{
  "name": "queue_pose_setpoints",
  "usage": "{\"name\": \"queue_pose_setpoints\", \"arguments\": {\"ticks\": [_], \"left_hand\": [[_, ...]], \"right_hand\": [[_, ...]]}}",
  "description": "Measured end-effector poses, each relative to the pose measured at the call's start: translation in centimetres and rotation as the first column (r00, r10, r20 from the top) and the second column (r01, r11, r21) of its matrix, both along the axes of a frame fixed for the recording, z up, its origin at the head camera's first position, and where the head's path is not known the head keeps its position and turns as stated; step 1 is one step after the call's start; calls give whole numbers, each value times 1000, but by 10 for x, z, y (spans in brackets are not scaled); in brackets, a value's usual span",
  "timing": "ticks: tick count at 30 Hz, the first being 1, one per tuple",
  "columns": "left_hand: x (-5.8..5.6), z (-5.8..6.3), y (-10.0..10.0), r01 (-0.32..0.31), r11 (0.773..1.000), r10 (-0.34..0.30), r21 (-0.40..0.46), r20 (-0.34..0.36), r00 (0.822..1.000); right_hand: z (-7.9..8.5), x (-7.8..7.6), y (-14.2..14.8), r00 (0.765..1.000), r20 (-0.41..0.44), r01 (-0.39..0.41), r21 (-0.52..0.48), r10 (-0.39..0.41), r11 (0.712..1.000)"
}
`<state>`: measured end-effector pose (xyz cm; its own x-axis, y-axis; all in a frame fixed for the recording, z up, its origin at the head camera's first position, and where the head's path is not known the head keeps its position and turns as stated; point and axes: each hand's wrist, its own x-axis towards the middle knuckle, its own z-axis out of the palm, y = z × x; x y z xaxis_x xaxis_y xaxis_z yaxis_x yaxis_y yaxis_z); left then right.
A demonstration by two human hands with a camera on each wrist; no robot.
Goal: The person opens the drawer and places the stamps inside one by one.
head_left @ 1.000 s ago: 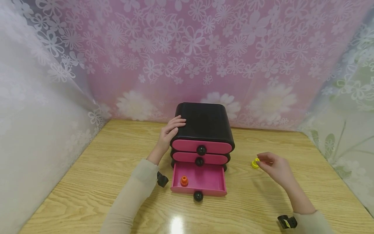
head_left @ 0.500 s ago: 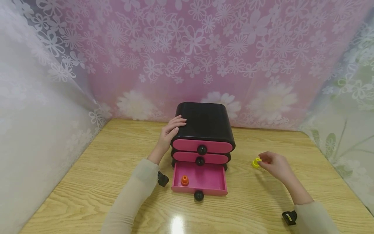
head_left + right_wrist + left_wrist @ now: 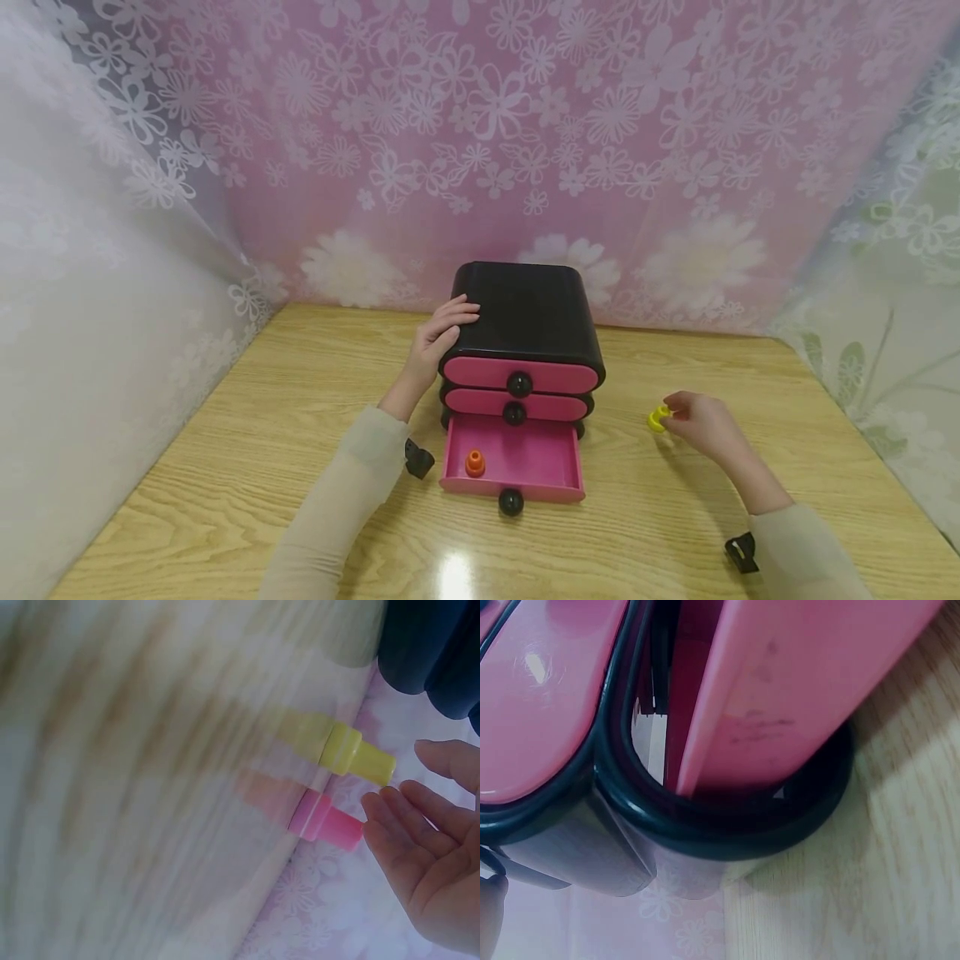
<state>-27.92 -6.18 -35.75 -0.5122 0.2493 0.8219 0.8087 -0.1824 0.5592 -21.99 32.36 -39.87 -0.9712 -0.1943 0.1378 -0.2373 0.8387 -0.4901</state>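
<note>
A black cabinet (image 3: pixel 525 308) with pink drawers stands mid-table. My left hand (image 3: pixel 438 333) rests on its top left edge with extended fingers; a bit of that hand shows at the lower left of the left wrist view. The bottom drawer (image 3: pixel 525 450) is pulled out, with an orange stepped, cone-like piece (image 3: pixel 475 464) inside at the left. To the right, my right hand (image 3: pixel 705 427) is beside a yellow stepped piece (image 3: pixel 657 419). In the right wrist view the thumb and fingers stand apart near its tip; a pink stepped piece (image 3: pixel 326 817) is by the fingertips, hidden in the head view.
The wooden table (image 3: pixel 337 367) has a pink floral curtain (image 3: pixel 480 167) behind it and pale curtains at both sides. The two upper drawers with black knobs (image 3: pixel 519 384) are closed. The open drawer juts toward the front.
My right hand has shifted slightly left and closer about the yellow piece, its wrist turning a little. The left hand stays on the cabinet.
</note>
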Motion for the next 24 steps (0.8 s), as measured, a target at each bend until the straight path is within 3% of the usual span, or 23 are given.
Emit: {"name": "queue_pose_setpoints", "arguments": {"ticks": [5,12,15,21,24], "left_hand": [[8,7,1,-8,1000,8,-4,-5,1000],[-8,-9,-2,-5,1000,5,-13,9,1000],[-10,-10,-2,-1,1000,1,-10,6,1000],[2,2,0,-2,1000,2,-5,1,1000],[3,3,0,-2,1000,2,-4,5,1000]], "right_hand": [[0,-3,1,1000,26,-4,25,3,1000],[-1,-6,3,997,77,-10,55,6,998],[0,-7,3,996,93,-19,69,12,997],[0,-9,2,994,105,-28,84,19,996],[0,-9,1,994,111,-27,80,18,996]]}}
